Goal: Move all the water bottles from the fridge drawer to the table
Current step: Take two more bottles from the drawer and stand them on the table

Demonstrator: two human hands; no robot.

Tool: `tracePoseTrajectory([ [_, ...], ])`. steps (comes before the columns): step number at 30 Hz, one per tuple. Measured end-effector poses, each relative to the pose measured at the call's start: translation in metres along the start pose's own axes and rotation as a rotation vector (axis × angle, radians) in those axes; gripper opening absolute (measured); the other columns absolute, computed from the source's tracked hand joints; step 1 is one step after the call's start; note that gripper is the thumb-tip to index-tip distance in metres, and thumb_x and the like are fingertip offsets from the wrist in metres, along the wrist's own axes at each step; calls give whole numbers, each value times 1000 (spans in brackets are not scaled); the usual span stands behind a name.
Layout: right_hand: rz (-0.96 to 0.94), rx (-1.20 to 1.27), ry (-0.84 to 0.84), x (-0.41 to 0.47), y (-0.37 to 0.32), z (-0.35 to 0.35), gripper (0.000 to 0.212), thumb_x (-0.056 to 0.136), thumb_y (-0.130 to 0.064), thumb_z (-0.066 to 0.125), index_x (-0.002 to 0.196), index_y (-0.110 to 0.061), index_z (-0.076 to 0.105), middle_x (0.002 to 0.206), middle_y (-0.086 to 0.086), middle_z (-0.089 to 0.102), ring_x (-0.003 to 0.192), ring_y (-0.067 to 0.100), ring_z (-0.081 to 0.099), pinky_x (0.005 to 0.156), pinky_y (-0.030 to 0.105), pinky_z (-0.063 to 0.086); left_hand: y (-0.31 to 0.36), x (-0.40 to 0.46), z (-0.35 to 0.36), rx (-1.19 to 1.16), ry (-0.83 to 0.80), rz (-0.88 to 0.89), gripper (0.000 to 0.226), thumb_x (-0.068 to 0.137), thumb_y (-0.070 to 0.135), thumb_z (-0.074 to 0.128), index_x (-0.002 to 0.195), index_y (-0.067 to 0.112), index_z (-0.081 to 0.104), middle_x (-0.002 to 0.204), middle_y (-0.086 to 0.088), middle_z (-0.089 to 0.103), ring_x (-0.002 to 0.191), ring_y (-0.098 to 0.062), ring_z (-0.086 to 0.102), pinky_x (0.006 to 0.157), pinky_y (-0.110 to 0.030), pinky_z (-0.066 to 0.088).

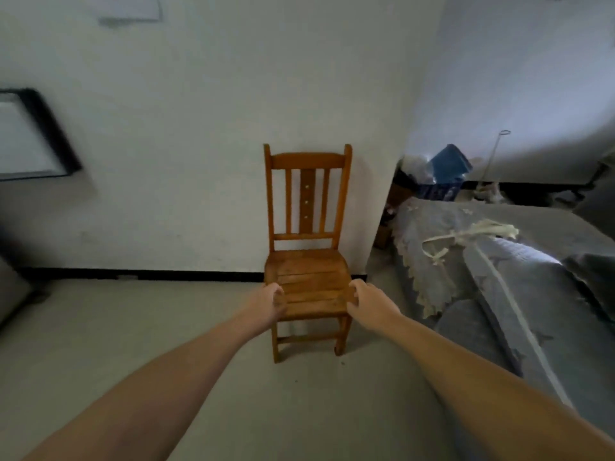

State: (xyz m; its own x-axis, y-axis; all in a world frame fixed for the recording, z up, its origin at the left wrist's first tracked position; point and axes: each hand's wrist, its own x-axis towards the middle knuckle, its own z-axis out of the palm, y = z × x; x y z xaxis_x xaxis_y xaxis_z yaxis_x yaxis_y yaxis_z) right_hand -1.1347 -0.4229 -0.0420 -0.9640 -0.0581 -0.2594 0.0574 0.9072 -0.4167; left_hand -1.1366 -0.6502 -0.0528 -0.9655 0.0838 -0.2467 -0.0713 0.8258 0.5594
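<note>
Both hands gripped the front corners of a slatted wooden chair [307, 261], the left hand [270, 299] and right hand [366, 302] with fingers curled round the seat edges. No fridge drawer, water bottles or bench were in view, so this looked like preparation. Next, the rigid chair probably needed an even two-handed lift off the smooth floor [133, 327], beside the quilted bed [499, 261].

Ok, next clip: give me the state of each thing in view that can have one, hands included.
left hand: fingers curled around the left front edge of the chair seat.
right hand: fingers curled around the right front edge of the seat.
wooden chair: upright, back toward the wall, seat bare.
bed cover: rumpled, a pale cord lying on it.
framed picture: on the wall at left, blurred.
Water bottles, fridge drawer, table: not in view.
</note>
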Motion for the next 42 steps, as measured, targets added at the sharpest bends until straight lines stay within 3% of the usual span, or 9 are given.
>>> tracePoseTrajectory([
  [3,-104,-38,-47,44,-24,-1,50,96,-28,50,143,-18,35,134,5,51,119,23,53,94,35,49,-6,12,-12,-24,68,-124,39,95,31,51,129,10,51,131,-9,53,120,-24,52,96,-29,41],
  [8,-334,-95,-160,101,-95,30,39,96,-24,49,134,-17,47,129,5,56,110,20,58,93,32,51,-62,10,-33,-53,159,-313,41,93,31,55,130,15,51,133,-8,52,120,-21,52,101,-32,41],
  [16,-631,-165,-349,165,-249,102,49,96,-22,44,143,-14,37,141,9,44,119,23,51,92,32,45,-181,13,-99,-174,320,-571,38,93,30,55,128,15,53,132,-8,52,119,-22,53,98,-26,39],
  [28,-786,-197,-320,267,-502,167,49,95,-27,50,140,-11,41,137,12,49,119,27,53,96,38,47,-371,47,-284,-193,475,-683,39,93,26,53,130,13,53,132,-10,54,121,-24,51,97,-26,39],
  [35,-876,-257,-364,313,-611,212,48,93,-28,53,137,-12,44,134,12,51,120,27,52,99,37,45,-447,61,-341,-208,547,-736,39,92,26,54,130,15,53,134,-8,50,125,-21,48,103,-26,34],
  [42,-1037,-279,-438,375,-743,267,47,94,-27,50,138,-11,42,136,13,49,122,28,51,98,34,43,-545,96,-408,-210,637,-834,37,90,26,56,126,15,56,126,-8,54,117,-22,53,98,-26,37],
])
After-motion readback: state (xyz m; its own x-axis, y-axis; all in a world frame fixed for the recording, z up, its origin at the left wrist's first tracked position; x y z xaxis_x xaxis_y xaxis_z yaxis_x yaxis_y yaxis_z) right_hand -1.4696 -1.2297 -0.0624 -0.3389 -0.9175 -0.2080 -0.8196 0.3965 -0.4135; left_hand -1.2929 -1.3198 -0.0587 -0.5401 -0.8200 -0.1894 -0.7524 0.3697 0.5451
